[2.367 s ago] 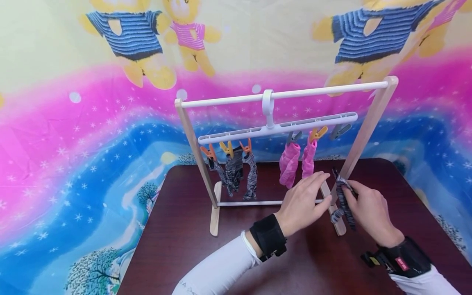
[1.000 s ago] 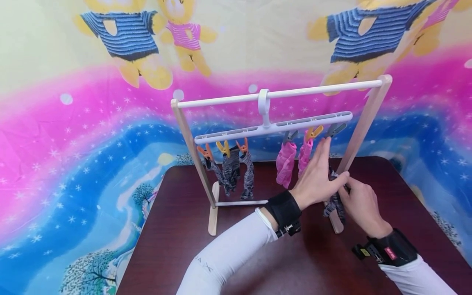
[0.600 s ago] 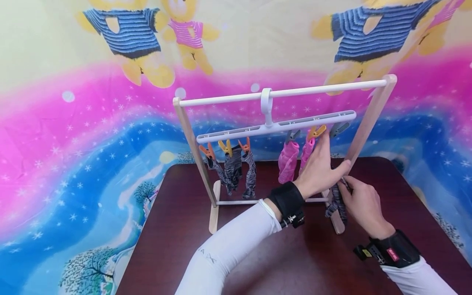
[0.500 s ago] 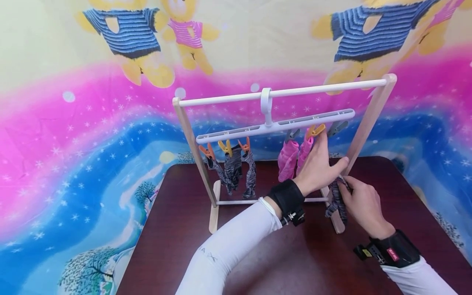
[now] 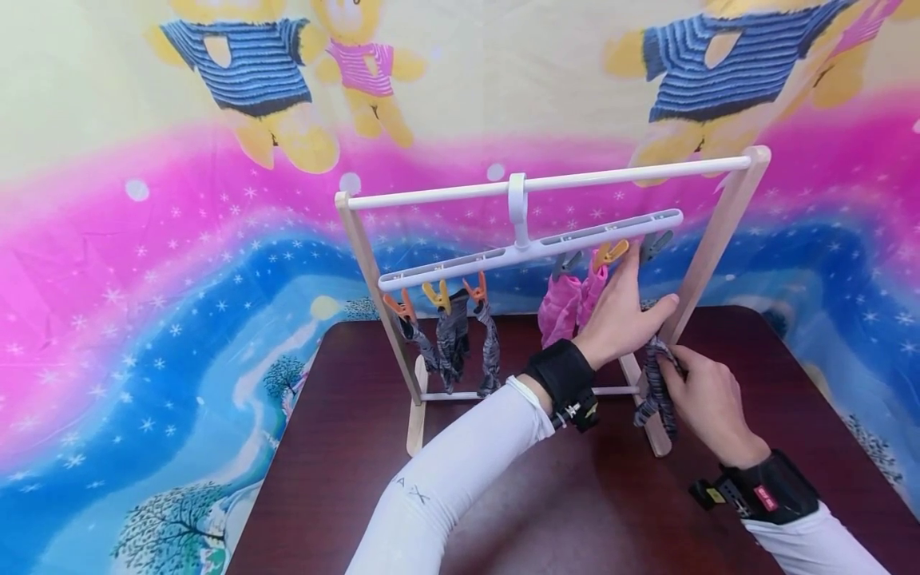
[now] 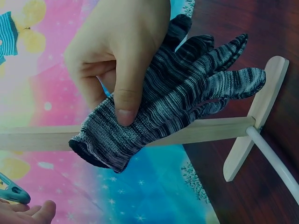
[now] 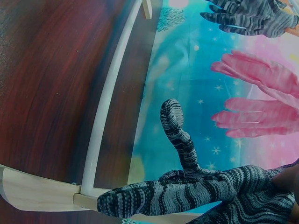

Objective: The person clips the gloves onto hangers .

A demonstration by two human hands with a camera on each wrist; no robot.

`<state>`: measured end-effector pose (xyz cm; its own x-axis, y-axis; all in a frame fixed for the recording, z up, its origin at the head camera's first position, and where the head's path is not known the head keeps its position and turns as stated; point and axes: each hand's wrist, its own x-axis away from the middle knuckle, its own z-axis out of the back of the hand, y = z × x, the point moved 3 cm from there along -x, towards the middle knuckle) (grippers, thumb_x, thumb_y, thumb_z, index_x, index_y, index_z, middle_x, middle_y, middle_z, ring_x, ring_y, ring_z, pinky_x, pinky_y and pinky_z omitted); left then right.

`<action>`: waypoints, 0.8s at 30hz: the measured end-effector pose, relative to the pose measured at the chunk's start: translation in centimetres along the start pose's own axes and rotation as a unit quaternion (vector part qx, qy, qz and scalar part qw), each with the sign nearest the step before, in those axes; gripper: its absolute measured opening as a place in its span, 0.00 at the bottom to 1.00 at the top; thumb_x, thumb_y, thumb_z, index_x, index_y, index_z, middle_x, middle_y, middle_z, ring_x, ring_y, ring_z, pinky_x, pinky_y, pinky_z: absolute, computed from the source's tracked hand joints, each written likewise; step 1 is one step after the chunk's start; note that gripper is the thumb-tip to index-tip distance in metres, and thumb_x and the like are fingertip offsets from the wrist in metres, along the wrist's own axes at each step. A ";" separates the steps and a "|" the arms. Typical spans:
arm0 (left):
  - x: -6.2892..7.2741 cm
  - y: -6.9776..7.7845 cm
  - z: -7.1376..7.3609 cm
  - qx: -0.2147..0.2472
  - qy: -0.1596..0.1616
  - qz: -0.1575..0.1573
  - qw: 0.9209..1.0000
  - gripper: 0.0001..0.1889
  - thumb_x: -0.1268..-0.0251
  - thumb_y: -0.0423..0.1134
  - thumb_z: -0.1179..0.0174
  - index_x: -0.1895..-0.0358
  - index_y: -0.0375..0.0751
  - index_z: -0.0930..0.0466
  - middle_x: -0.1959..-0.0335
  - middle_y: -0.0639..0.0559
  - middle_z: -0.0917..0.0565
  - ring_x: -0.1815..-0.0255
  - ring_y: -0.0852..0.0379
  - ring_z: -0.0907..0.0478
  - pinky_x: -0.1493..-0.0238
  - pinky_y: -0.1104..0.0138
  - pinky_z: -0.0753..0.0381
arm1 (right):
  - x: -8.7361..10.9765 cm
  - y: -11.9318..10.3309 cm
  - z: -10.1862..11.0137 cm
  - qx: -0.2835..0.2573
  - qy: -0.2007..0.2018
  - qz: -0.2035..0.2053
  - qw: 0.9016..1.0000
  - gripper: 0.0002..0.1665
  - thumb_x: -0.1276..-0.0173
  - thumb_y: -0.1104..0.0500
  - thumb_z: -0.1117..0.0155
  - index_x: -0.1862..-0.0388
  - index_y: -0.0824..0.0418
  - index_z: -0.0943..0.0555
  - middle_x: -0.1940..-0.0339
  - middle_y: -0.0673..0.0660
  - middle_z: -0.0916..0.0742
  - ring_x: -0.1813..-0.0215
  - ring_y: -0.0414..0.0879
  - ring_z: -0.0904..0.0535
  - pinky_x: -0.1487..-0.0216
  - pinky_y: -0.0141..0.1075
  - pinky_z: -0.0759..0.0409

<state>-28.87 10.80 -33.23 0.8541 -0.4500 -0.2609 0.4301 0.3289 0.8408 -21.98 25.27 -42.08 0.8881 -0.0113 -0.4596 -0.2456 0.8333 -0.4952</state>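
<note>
My right hand [image 5: 711,403] pinches a black-and-grey striped glove [image 5: 656,391] near its cuff, beside the rack's right post. In the left wrist view the glove's cuff faces up towards the hanger side and its fingers dangle loose. My left hand [image 5: 621,315] reaches up in front of the pink gloves [image 5: 559,307], fingers extended and thumb spread. Its fingertips are right at the grey-blue clothespin [image 5: 656,244] on the hanger's right end, next to a yellow clothespin [image 5: 612,253]. Parts of the pink gloves are hidden behind the left hand.
A white hanger [image 5: 460,267] hangs tilted from the rack's top rail [image 5: 632,176]. On its left side, orange and yellow clothespins hold striped gloves [image 5: 453,335]. Wooden feet [image 5: 417,423] support the rack on a dark red table [image 5: 345,479]. A printed cloth [image 5: 180,303] covers the wall behind.
My left hand has risen from beside the pink gloves to the clothespins. The hanger's right end has tipped upward and its left end down. The right hand has shifted slightly left, still holding the glove.
</note>
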 end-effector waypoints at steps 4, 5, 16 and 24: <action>0.1 0.1 0.0 -0.009 0.008 -0.011 1.000 0.45 0.25 0.46 0.45 0.17 0.58 0.69 0.15 0.57 0.53 0.17 0.62 0.48 0.21 0.64 0.40 | 0.1 -0.1 0.0 -0.001 -0.002 0.002 1.000 0.08 0.27 0.62 0.37 0.56 0.66 0.15 0.80 0.58 0.15 0.84 0.32 0.32 0.83 0.32 0.37; 0.1 0.1 0.0 -0.011 0.009 -0.013 1.000 0.45 0.25 0.46 0.45 0.17 0.57 0.68 0.15 0.56 0.52 0.17 0.62 0.48 0.21 0.65 0.40 | 0.1 -0.1 0.0 -0.002 -0.002 0.003 1.000 0.08 0.27 0.63 0.37 0.56 0.66 0.15 0.80 0.58 0.16 0.84 0.32 0.32 0.83 0.32 0.37; 0.7 0.2 -0.3 -0.034 0.016 -0.028 0.999 0.42 0.24 0.45 0.45 0.17 0.58 0.63 0.18 0.54 0.46 0.19 0.63 0.44 0.24 0.69 0.36 | 0.4 0.1 -0.2 -0.010 -0.012 0.006 1.000 0.08 0.26 0.63 0.38 0.56 0.66 0.16 0.78 0.59 0.15 0.84 0.31 0.31 0.83 0.31 0.34; 0.9 0.9 -0.3 -0.149 0.079 0.005 0.986 0.29 0.23 0.55 0.49 0.23 0.56 0.38 0.31 0.61 0.24 0.32 0.68 0.27 0.35 0.74 0.27 | 0.5 0.1 -0.5 -0.007 -0.007 0.003 1.000 0.07 0.27 0.62 0.37 0.62 0.65 0.16 0.83 0.54 0.19 0.85 0.32 0.34 0.84 0.31 0.37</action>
<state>-27.61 10.93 -32.85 0.8830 -0.3192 -0.3441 0.4690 0.5727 0.6723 -21.77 25.01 -42.73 0.8916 0.0008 -0.4529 -0.2559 0.8259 -0.5024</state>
